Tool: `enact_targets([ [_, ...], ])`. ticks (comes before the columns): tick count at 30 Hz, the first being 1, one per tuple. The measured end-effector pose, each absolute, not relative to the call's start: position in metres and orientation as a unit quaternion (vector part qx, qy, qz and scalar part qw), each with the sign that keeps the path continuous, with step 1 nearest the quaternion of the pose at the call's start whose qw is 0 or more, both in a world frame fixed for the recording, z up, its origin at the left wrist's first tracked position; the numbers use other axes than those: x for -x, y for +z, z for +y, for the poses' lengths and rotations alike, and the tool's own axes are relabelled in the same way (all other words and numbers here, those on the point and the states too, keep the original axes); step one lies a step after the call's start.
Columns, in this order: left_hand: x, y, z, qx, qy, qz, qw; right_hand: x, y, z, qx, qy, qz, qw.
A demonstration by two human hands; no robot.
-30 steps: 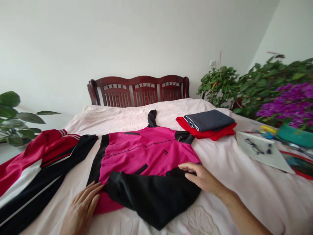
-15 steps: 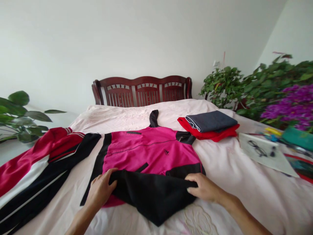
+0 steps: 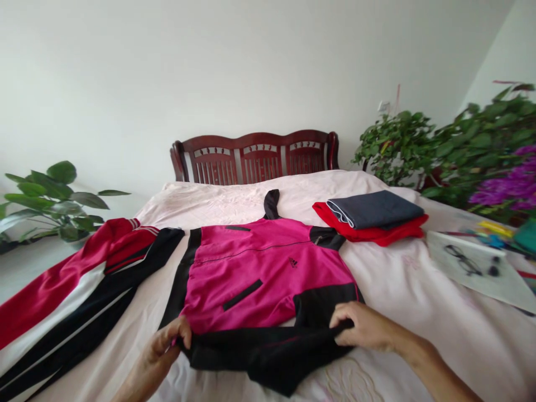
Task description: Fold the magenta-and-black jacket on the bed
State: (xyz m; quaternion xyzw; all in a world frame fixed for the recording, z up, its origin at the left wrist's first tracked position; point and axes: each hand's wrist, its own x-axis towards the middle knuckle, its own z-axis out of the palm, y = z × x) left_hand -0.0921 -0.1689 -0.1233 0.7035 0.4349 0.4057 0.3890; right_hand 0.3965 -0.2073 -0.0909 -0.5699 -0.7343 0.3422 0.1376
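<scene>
A pink and black sports jacket (image 3: 259,279) lies flat on the pale pink bed (image 3: 419,312), its black sleeves folded across the near end. My left hand (image 3: 161,349) is closed in a pinch on the jacket's near left edge. My right hand (image 3: 364,329) is closed on the black fabric at the near right edge. Both hands hold the folded black band between them, close to the bed's front.
A red, white and black jacket (image 3: 71,290) sprawls at the left. Folded grey cloth (image 3: 374,209) lies on folded red cloth (image 3: 385,234) at the back right. A white sheet with glasses (image 3: 464,261) lies right. Leafy plants (image 3: 460,145) line the right side; a wooden headboard (image 3: 255,156) stands behind.
Both hands slid toward me along the jacket and went from lying flat to gripping its near edge. The black sleeve bundle has flattened into a narrower band. The view shifted slightly left.
</scene>
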Motion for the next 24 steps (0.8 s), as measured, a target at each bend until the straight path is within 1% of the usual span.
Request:
enact_targets([
  [5,0.104,-0.141,-0.184,-0.648,0.405,0.482,0.429,-0.378,-0.084,-0.204,0.55,0.354,-0.733,0.186],
  [7,0.108,-0.146,-0.189,-0.642,0.39,0.528,0.396,-0.373,-0.082,-0.198,0.585,0.323,-0.72,0.186],
  [10,0.118,-0.15,-0.195,-0.672,0.382,0.581,0.254,-0.365,-0.078,-0.189,0.601,0.23,-0.742,0.188],
  [13,0.128,-0.15,-0.195,-0.701,0.348,0.617,0.08,-0.35,-0.079,-0.182,0.529,0.154,-0.814,0.184],
  [15,0.131,-0.151,-0.192,-0.709,0.309,0.634,-0.004,-0.341,-0.083,-0.177,0.493,0.126,-0.845,0.166],
  [16,0.131,-0.152,-0.19,-0.716,0.296,0.632,-0.029,-0.338,-0.087,-0.175,0.486,0.115,-0.852,0.159],
  [18,0.131,-0.155,-0.187,-0.742,0.293,0.601,-0.038,-0.337,-0.094,-0.171,0.48,0.096,-0.86,0.146],
  [20,0.133,-0.158,-0.185,-0.765,0.294,0.572,-0.019,-0.344,-0.1,-0.171,0.476,0.078,-0.867,0.123],
  [22,0.139,-0.16,-0.187,-0.774,0.277,0.569,-0.011,-0.353,-0.103,-0.173,0.477,0.068,-0.871,0.101],
  [24,0.145,-0.156,-0.19,-0.778,0.244,0.579,-0.024,-0.361,-0.102,-0.177,0.484,0.066,-0.868,0.091],
])
